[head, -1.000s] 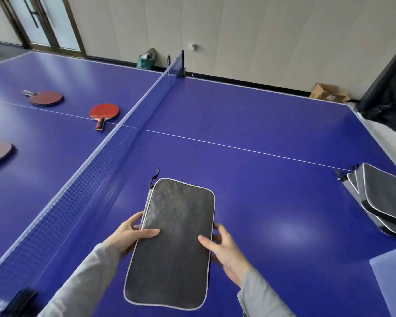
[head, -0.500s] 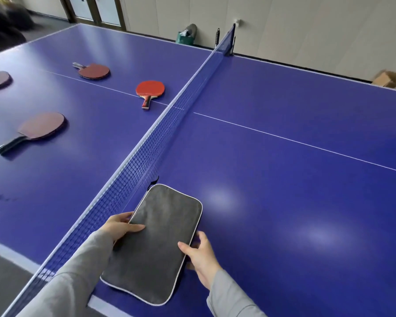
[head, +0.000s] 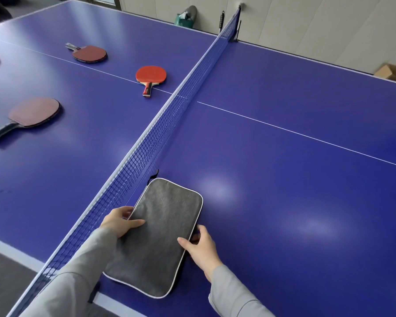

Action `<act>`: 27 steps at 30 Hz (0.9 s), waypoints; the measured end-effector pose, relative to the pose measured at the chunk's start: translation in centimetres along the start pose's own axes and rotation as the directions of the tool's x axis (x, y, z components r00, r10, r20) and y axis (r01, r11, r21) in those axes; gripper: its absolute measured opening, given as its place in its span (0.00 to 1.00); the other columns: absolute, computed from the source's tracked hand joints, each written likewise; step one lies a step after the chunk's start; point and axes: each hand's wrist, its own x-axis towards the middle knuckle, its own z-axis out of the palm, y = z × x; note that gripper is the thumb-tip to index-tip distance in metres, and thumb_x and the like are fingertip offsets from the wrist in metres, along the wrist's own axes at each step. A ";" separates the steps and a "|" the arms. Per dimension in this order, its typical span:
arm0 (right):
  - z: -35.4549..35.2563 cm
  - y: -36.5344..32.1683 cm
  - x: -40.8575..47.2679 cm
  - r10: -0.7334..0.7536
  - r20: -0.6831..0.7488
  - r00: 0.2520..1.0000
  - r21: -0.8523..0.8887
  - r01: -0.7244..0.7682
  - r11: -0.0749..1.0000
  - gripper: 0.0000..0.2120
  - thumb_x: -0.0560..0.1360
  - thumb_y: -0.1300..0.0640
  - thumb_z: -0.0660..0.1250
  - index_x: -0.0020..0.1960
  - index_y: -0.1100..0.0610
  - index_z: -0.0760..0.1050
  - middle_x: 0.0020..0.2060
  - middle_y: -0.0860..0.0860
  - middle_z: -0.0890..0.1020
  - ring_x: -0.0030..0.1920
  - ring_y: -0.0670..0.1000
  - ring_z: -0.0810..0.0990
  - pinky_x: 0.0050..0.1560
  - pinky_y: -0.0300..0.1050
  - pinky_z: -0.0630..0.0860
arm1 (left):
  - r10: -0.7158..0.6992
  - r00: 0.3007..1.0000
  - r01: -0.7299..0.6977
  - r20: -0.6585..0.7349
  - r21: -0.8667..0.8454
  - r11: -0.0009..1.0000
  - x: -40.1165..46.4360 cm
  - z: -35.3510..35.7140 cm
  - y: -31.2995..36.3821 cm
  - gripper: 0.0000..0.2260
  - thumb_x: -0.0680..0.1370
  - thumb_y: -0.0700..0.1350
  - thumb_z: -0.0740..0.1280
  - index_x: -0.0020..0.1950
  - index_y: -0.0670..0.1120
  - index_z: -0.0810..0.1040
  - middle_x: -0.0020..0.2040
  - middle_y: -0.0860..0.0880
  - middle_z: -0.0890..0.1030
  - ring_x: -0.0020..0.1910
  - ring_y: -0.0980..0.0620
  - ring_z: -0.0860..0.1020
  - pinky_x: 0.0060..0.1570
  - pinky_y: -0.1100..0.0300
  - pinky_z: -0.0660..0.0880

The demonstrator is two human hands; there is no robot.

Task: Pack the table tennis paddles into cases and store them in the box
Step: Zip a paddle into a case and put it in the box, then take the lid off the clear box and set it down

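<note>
Head view: both hands, left hand and right hand, now hold the case beside the net, fingers curled on its edges; paddles beyond come closer.

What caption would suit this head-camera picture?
Both hands, left and right, hold a grey paddle case beside the net; four paddles lie beyond.

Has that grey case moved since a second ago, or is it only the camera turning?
Yes. The grey case has shifted left toward the net: earlier there was a clear gap of table between them, and now its left edge lies right beside it.
</note>
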 end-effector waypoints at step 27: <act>-29.9 2.9 -13.3 -0.353 -0.312 0.882 -0.854 -0.098 0.511 0.29 0.81 0.45 0.53 0.78 0.53 0.48 0.76 0.52 0.56 0.77 0.52 0.51 0.74 0.51 0.55 | 0.619 0.659 -0.560 0.428 0.828 0.023 -17.7 22.0 18.3 0.33 0.79 0.62 0.53 0.78 0.48 0.45 0.79 0.49 0.44 0.78 0.49 0.43 0.75 0.47 0.47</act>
